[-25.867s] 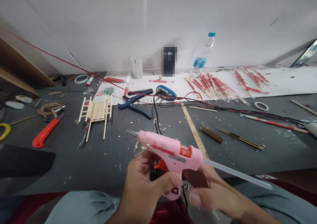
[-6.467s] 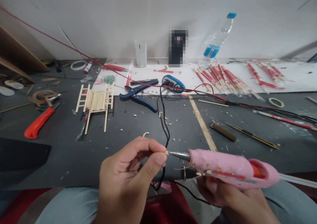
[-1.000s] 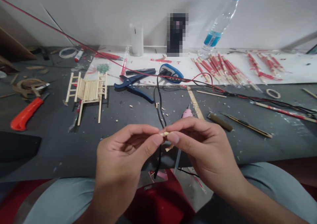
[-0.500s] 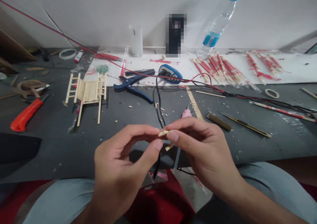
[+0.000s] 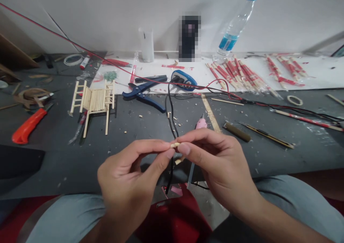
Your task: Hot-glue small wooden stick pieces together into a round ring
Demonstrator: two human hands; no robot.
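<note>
In front of me, over the desk edge, my left hand (image 5: 131,171) pinches one end of a small pale wooden stick piece (image 5: 175,145) between thumb and fingers. The other end sits in the pinch of my right hand (image 5: 223,160), so the fingertips of both hands nearly meet. Just below them shows another flat-ended pale wood piece (image 5: 178,161); I cannot tell whether the right fingers hold it. Behind the right hand a pink glue gun (image 5: 201,123) is partly hidden. A miniature stick chair (image 5: 94,99) stands to the left.
Blue cutters (image 5: 143,95) lie mid-desk beside a blue-black device (image 5: 184,80) with cables. An orange-handled tool (image 5: 29,125) is at left. Bundled sticks in red wrappers (image 5: 239,72), a water bottle (image 5: 236,28) and a craft knife (image 5: 266,135) are at right. Wood scraps dot the desk.
Both hands have shifted slightly left. The left thumb and fingers, apart from each other half a second ago, have closed on the stick piece's free end.
</note>
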